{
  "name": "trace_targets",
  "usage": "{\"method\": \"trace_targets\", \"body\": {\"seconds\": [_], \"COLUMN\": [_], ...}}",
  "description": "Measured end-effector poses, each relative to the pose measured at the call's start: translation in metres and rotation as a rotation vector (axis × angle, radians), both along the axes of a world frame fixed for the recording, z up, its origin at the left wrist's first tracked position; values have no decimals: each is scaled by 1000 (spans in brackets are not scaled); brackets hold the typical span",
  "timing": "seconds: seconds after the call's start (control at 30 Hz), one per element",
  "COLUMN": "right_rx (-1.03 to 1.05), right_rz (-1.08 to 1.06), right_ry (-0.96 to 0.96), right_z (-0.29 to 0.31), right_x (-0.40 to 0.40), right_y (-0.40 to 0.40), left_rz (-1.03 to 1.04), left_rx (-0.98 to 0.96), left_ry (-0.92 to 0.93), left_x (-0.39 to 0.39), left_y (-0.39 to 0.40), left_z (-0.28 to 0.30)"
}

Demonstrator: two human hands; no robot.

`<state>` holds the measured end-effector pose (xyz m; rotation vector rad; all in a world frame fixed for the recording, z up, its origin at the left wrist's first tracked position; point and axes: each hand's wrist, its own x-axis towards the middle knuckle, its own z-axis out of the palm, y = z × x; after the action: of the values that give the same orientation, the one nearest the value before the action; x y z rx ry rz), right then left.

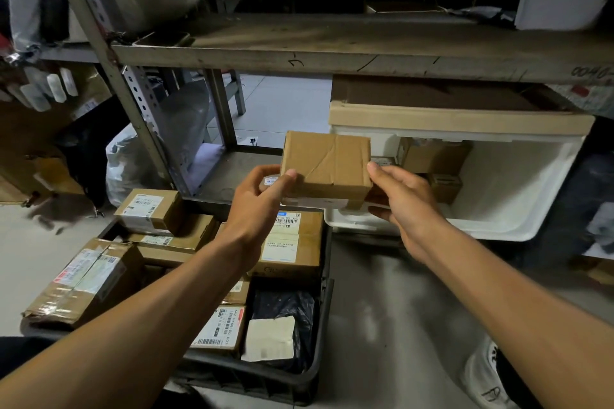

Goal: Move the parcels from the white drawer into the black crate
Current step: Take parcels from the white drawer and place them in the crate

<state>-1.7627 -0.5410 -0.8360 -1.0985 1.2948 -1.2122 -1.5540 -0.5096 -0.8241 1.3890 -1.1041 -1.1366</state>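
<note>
Both hands, left (pixel 262 199) and right (pixel 403 206), gripped a box (pixel 327 166) held between drawer (pixel 518 209) and crate (pixel 319 355); best carried level leftward, then lowered onto the crate's packed parcels.

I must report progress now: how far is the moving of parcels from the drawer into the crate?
Mostly done, it seems: the black crate already holds many parcels. In hand: both the left hand and right hand hold one brown box between drawer and crate. Left: at least two small boxes in the white drawer.
</note>
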Motion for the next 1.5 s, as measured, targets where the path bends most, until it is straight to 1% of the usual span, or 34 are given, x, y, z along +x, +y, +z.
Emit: {"method": "trace_targets", "body": {"seconds": [0.1,0.2,0.27,0.5,0.7,0.87,0.97,1.1,1.27,1.43,1.5], "right_rx": [45,54,48,25,71,49,25,45,69,105,124], "right_rz": [-13,20,40,91,177,181,196,197,221,128,133], "right_ry": [-119,-148,-138,8,-15,-47,-14,55,31,-35,-38], "right_z": [6,11,12,7,3,5,6,3,4,1,1], "right_x": [1,3,4,1,3,5,5,3,3,9,11], "right_y": [0,1,1,-2,4,5,4,1,1,-1,-1], "left_rz": [0,-2,-4,39,87,24,-3,-20,-36,-44,-38], "left_rx": [2,14,23,63,83,80,87,97,72,135,174], "left_ry": [13,27,25,61,58,62,46,22,-20,68,98], "left_x": [2,4,4,3,4,3,2,4,6,4,3], "left_y": [-2,-2,-3,-2,-7,-4,-2,-2,-4,-3,-5], "left_z": [-1,-3,-4,-4,-2,0,-2,-4,-7,-9,-8]}}
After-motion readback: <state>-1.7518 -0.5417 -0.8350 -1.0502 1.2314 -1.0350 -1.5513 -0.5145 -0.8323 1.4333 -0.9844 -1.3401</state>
